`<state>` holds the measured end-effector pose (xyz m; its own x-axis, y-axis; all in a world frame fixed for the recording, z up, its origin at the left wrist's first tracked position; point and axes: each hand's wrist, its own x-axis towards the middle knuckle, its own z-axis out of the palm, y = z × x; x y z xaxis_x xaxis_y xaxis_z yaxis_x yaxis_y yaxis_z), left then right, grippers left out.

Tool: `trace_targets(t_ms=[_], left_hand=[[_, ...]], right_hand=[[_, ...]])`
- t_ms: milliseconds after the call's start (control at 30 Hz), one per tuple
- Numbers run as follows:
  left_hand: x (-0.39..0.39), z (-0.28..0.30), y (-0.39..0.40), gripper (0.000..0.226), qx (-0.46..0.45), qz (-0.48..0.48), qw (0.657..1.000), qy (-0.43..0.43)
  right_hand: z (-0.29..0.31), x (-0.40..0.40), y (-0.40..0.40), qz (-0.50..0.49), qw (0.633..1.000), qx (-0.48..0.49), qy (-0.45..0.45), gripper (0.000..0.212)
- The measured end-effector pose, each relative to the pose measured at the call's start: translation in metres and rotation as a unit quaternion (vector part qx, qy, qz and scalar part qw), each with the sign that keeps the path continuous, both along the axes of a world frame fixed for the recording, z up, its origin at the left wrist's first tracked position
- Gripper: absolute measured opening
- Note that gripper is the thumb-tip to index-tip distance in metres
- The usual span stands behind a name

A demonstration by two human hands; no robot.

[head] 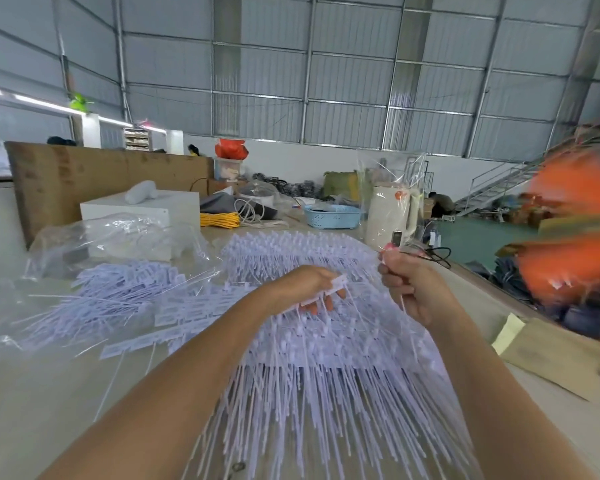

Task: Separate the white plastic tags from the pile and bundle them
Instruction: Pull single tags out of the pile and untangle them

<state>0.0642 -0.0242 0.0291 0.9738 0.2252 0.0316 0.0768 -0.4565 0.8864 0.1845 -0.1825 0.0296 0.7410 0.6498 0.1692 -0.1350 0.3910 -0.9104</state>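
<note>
Right at the near edge, long thin white tails fan out toward the camera, the trailing ends of a big pile of white plastic tags heaped across the middle of the pale table. Both bare forearms reach in over that heap. The left hand hovers palm-down above the centre of the pile, fingers curled, pinching a few flat tag heads between thumb and fingertips, with the tails hanging below. Just to its right and slightly higher, the right hand is closed in a loose fist, thin white tag strands running down out of its grip into the pile; something small and pink shows at the top of the fist, too blurred to identify. Over on the left, a second, flatter spread of tags lies on the table, beside crumpled clear plastic bags. On the right edge sits a brown paper envelope. Further back, a cream kettle wrapped in clear film, a light blue basket, a coil of yellow cable and a white box. Behind those, a brown board stands upright, and an orange shape blurs past at far right.
</note>
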Motion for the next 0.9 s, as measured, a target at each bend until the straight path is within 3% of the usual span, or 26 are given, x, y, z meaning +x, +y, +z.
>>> trace_targets(t_ms=[100, 200, 267, 333, 433, 533, 767, 900], left_hand=[[-0.004, -0.001, 0.003, 0.027, 0.026, -0.006, 0.999, 0.023], [-0.006, -0.002, 0.005, 0.014, 0.097, 0.007, 0.995, 0.016], [-0.006, -0.004, 0.005, 0.006, 0.121, 0.016, 0.993, 0.0], [-0.008, -0.007, 0.007, 0.015, 0.134, 0.034, 0.99, -0.019], [-0.01, -0.009, 0.012, 0.029, 0.14, 0.053, 0.988, -0.03], [-0.011, -0.007, 0.017, 0.026, 0.225, 0.071, 0.972, -0.002], [-0.01, -0.013, 0.014, 0.041, 0.147, 0.085, 0.985, -0.018], [-0.006, -0.006, 0.01, 0.044, 0.079, 0.127, 0.988, -0.031]], right_hand=[[0.007, -0.01, 0.007, 0.021, 0.996, -0.067, -0.046, 0.02], [0.0, -0.022, 0.024, 0.008, 0.965, -0.211, -0.157, 0.013], [-0.008, -0.028, 0.035, 0.041, 0.957, -0.243, -0.153, 0.009], [-0.012, -0.033, 0.041, 0.071, 0.96, -0.238, -0.129, 0.006], [-0.013, -0.033, 0.043, 0.049, 0.957, -0.229, -0.169, 0.011], [-0.011, -0.027, 0.041, 0.011, 0.964, -0.179, -0.194, 0.013], [-0.012, -0.022, 0.036, 0.059, 0.928, -0.207, -0.304, 0.012], [-0.017, -0.025, 0.037, -0.011, 0.921, -0.151, -0.359, 0.012]])
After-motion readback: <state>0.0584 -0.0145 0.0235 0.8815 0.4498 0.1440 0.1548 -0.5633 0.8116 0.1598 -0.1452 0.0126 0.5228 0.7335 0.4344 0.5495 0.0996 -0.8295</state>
